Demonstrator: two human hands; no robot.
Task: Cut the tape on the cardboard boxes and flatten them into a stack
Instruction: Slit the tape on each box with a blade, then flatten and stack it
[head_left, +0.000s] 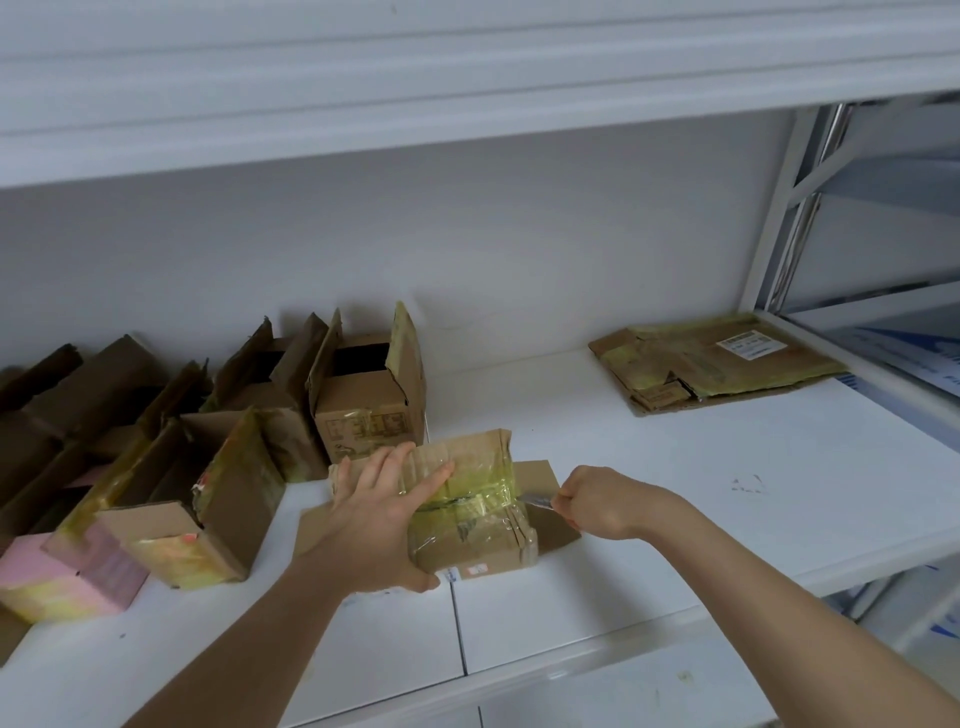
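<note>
A small cardboard box wrapped in yellowish tape sits upside down on the white shelf, its flaps spread beneath it. My left hand lies over the box's left side, fingers straight on top, thumb at the front. My right hand grips a small knife; the blade points left and touches the tape at the box's right edge. A stack of flattened boxes lies at the back right of the shelf.
Several unflattened cardboard boxes with raised flaps crowd the shelf's left half, one pink-sided. Another shelf board hangs overhead. A white upright post borders the right side.
</note>
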